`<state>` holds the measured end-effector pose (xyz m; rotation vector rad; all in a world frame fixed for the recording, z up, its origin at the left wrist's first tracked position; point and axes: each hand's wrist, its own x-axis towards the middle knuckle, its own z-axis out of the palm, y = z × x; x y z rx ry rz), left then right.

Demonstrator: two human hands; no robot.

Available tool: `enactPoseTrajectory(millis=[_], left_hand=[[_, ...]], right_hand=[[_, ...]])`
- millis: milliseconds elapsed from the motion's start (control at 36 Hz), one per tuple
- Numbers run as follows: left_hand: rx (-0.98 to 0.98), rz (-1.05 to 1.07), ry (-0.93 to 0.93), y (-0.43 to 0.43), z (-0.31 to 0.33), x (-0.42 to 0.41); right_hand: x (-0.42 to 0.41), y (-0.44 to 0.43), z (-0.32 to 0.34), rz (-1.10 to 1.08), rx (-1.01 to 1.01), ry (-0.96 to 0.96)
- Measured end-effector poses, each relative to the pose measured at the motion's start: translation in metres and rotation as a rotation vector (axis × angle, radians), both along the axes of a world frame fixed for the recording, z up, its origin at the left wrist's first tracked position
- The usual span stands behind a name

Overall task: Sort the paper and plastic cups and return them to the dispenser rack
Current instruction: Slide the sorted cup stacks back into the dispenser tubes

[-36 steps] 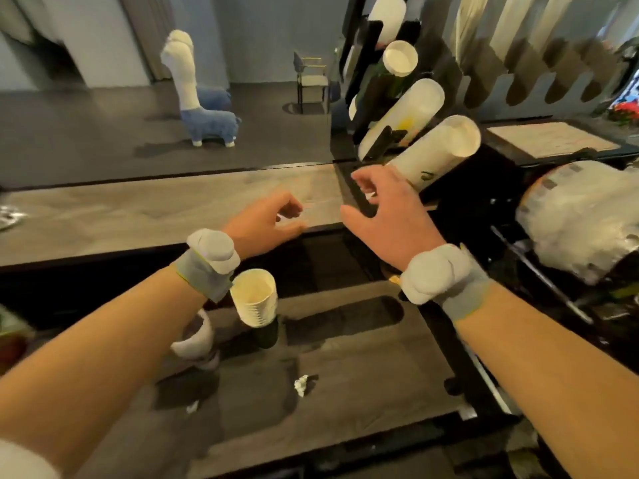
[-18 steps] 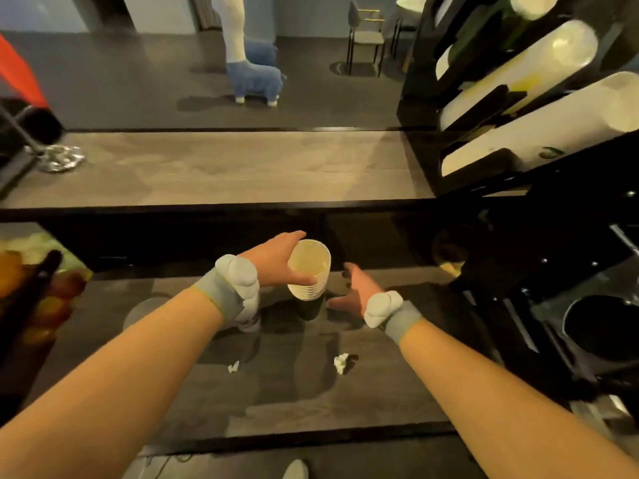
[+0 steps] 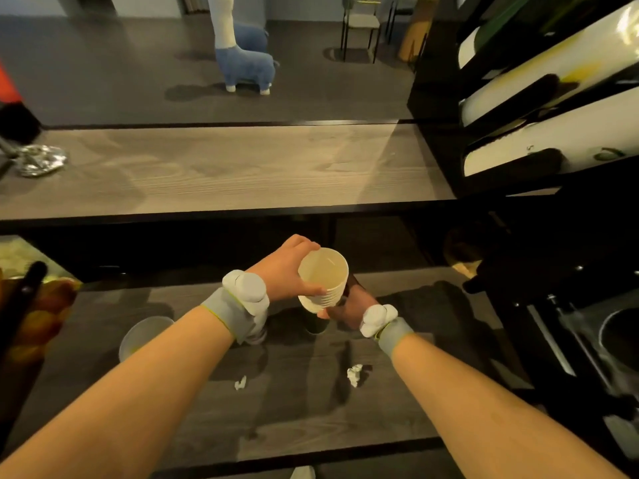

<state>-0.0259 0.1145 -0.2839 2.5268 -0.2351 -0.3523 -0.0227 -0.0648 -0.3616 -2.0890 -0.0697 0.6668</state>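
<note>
Upper right of the frame, the dispenser rack (image 3: 432, 98) stood well apart from the work, its slanted tubes loaded. That meant a long carry, and a loose stack could shed cups on the way. Centre frame, above the lower shelf (image 3: 311, 420), the left hand (image 3: 281, 271) was wrapped round a ribbed stack of white paper cups (image 3: 323, 283), tilted mouth-up. Squeeze too hard and the rim could buckle. The right hand (image 3: 352, 307) sat beneath it at the dark cup (image 3: 315, 326). Its fingers were mostly hidden, so I couldn't tell its grip. A jerky pull might topple that cup. Lower left, a pale cup (image 3: 141, 335) sat near the left forearm (image 3: 155, 382), which could clip it.
</note>
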Motion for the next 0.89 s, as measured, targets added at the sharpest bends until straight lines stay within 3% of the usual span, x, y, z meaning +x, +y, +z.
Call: enactPoseTrajectory(millis=[139, 278, 417, 611, 778, 889], left_hand=[[-0.105, -0.009, 0.001, -0.004, 0.010, 0.010], [-0.345, 0.000, 0.055, -0.012, 0.040, 0.021], [-0.522, -0.063, 0.080, -0.026, 0.083, 0.031], [-0.607, -0.176, -0.036, -0.039, 0.149, 0.051], [-0.843, -0.125, -0.001, -0.051, 0.182, 0.051], [-1.069, -0.116, 0.034, -0.054, 0.208, 0.055]], right_hand=[[0.001, -0.011, 0.010, -0.049, 0.048, 0.039], [0.001, -0.031, 0.058, -0.075, 0.350, 0.029], [0.004, -0.039, 0.113, -0.118, 0.212, -0.206], [0.005, -0.058, 0.181, -0.251, 0.295, -0.354], [-0.003, -0.070, 0.216, -0.344, 0.314, -0.446], [-0.017, -0.085, 0.240, -0.283, 0.232, -0.507]])
